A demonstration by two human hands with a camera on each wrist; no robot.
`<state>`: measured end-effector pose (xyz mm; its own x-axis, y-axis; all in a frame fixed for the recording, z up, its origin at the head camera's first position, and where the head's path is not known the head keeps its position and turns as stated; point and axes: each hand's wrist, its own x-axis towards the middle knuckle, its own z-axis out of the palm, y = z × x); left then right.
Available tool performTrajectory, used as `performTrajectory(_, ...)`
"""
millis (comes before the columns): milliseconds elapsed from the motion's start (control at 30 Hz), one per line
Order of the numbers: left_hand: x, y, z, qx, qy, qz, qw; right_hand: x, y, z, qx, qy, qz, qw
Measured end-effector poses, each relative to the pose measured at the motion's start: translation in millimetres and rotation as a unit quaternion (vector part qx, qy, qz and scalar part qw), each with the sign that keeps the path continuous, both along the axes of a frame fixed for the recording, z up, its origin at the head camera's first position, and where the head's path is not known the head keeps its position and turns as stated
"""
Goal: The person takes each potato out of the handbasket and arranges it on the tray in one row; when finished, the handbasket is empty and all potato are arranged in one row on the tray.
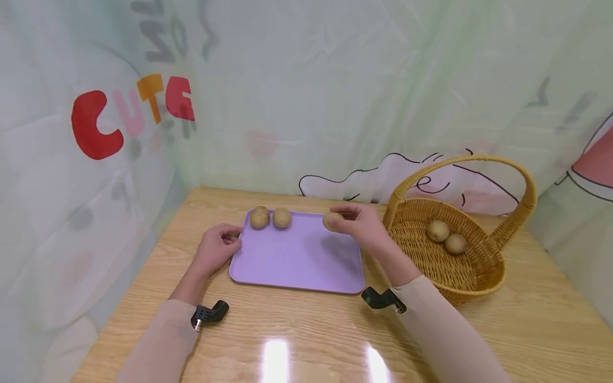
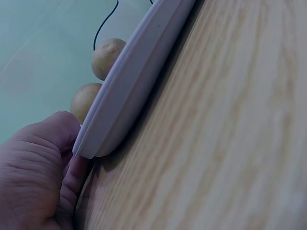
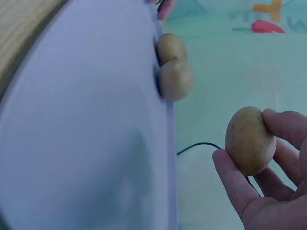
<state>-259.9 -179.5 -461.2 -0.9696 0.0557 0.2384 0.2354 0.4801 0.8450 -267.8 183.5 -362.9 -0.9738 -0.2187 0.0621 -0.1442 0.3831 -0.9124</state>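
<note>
A purple tray [image 1: 297, 260] lies on the wooden table. My left hand [image 1: 218, 247] pinches its left rim, thumb at the top edge and fingers lower down, as the left wrist view shows. Over the tray's far right part, my right hand [image 1: 361, 226] holds a potato [image 3: 250, 141] between thumb and fingertips, above the surface. Light brown potatoes [image 1: 282, 218] sit close together in the tray's far left corner; one partly hides another. To the right of my right hand stands a wicker basket [image 1: 431, 271] with two potatoes [image 1: 438, 231] inside.
The basket's tall arched handle [image 1: 471, 158] rises beside my right forearm. Behind the table [image 1: 239, 335] hangs a pale printed curtain [image 1: 297, 106] with coloured letters at left. Each wrist carries a small black camera [image 1: 210, 313].
</note>
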Motion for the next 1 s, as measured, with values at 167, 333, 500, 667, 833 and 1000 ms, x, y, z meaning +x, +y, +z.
performTrajectory(167, 0.3, -1.0, 2.5, 0.001, 0.001, 0.001, 1.0, -20.4, -18.9, -10.8, 0.006, -0.007, 0.006, 0.9999)
performTrajectory(333, -0.5, -1.4, 1.5, 0.0, 0.002, -0.003, 1.0, -36.9, -32.7, -22.8, 0.037, 0.003, -0.007, 0.9993)
performTrajectory(500, -1.4, -1.6, -0.3, -0.004, 0.003, -0.004, 1.0, -47.4, -47.8, -36.4, 0.051, 0.008, -0.027, 0.9983)
performTrajectory(667, 0.6, 0.0, 2.0, 0.0, -0.004, 0.001, 1.0, -49.8, -64.3, -45.2, 0.082, 0.033, -0.042, 0.9952)
performTrajectory(833, 1.1, 2.0, 4.2, -0.001, -0.006, -0.001, 1.0, -51.2, -74.3, -48.5, 0.112, 0.072, -0.038, 0.9904)
performTrajectory(1000, 1.1, 0.6, 4.9, 0.001, -0.006, 0.003, 1.0, -54.4, -77.9, -51.4, 0.154, 0.103, -0.02, 0.9826)
